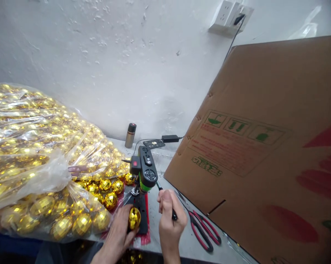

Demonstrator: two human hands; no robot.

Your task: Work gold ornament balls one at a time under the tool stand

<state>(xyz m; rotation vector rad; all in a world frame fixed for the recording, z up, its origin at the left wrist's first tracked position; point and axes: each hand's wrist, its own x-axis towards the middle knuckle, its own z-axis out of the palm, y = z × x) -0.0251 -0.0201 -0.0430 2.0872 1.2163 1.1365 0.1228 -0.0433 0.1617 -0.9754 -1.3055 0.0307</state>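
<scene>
My left hand (pixel 120 228) grips a shiny gold faceted ball (pixel 134 218) over the black base plate (pixel 144 220) of a small bench drill press (pixel 148 168). The ball sits just in front of the chuck, and I cannot tell whether it touches the plate. My right hand (pixel 170 216) is closed round the black-knobbed feed lever (pixel 174 216) at the press's right side. Several loose gold balls (pixel 110 201) lie left of the press. Red-and-black scissors (pixel 205 231) rest on the table right of my right hand.
A big clear bag of gold balls (pixel 30 128) fills the left side. At the right leans a large cardboard box (pixel 250 146). Behind the press are a spray-can-like cylinder (pixel 130 135), a dark phone-like slab (pixel 154 143) and a power adapter (pixel 170 138). A socket (pixel 227 16) is on the wall.
</scene>
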